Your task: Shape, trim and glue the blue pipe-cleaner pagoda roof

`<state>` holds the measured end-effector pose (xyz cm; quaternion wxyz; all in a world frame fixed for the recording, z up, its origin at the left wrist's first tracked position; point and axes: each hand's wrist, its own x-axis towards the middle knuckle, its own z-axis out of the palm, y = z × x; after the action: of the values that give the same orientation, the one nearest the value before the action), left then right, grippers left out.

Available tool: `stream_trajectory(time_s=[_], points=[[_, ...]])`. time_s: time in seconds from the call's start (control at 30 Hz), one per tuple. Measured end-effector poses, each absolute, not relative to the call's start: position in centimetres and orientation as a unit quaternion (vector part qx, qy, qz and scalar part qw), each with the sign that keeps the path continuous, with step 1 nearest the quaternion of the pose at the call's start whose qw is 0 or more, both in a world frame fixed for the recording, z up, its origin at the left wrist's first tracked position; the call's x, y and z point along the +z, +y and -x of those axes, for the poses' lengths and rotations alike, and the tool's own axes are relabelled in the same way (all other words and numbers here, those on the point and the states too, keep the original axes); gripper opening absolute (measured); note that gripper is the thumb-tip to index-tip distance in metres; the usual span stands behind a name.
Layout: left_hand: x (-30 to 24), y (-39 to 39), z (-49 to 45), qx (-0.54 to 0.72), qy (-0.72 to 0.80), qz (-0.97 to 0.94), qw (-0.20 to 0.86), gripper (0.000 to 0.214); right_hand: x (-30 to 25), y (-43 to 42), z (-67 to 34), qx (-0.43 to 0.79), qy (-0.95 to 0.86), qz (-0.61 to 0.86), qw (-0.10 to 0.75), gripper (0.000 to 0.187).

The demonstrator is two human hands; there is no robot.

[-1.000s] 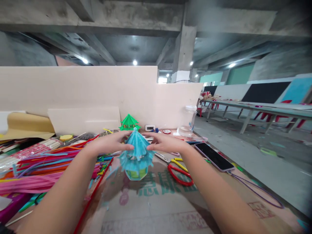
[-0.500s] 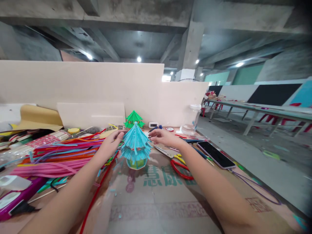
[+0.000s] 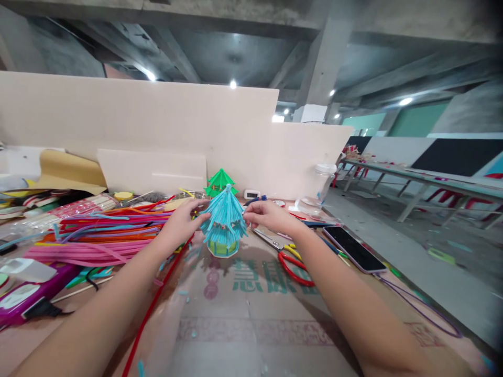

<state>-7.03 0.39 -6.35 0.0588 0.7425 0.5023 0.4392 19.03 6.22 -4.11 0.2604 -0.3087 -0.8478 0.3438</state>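
A small blue model pavilion (image 3: pixel 223 222) with a two-tiered roof of fuzzy pipe cleaners stands upright on a light green base. My left hand (image 3: pixel 186 219) is at its left side, thumb against the roof edge and fingers partly hidden behind. On the right, my right hand (image 3: pixel 267 215) has curled fingers with thumb and fingertips at the roof's edge. Both hands grip the roof from its two sides. Just behind it is a similar green model pavilion (image 3: pixel 220 181), partly covered by the blue one.
Red-handled scissors (image 3: pixel 293 264) and a phone (image 3: pixel 353 248) lie to the right. Coloured pipe cleaners (image 3: pixel 102 238) are heaped at left, near a purple power strip (image 3: pixel 58 288). A clear plastic jar (image 3: pixel 323 186) and small white clock (image 3: pixel 251 195) stand at the back.
Both hands have moved in from slightly apart and now touch the blue pavilion's roof. My right fingers have curled closer together. The camera view has shifted a little.
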Motion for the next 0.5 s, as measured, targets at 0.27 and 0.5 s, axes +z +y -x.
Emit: stream_trajectory(time_s=[0.27,0.5], points=[[-5.9,-0.1,6.7,0.458,0.486,-0.737,0.104,0.044,-2.2,3.9,-19.1,0.15,-0.896,0.322,0.267,0.023],[-6.0,-0.4,6.2,0.447,0.487,-0.733,0.163,0.061,-0.9,6.1,-24.2,0.072,-0.878,0.47,0.063,0.02]])
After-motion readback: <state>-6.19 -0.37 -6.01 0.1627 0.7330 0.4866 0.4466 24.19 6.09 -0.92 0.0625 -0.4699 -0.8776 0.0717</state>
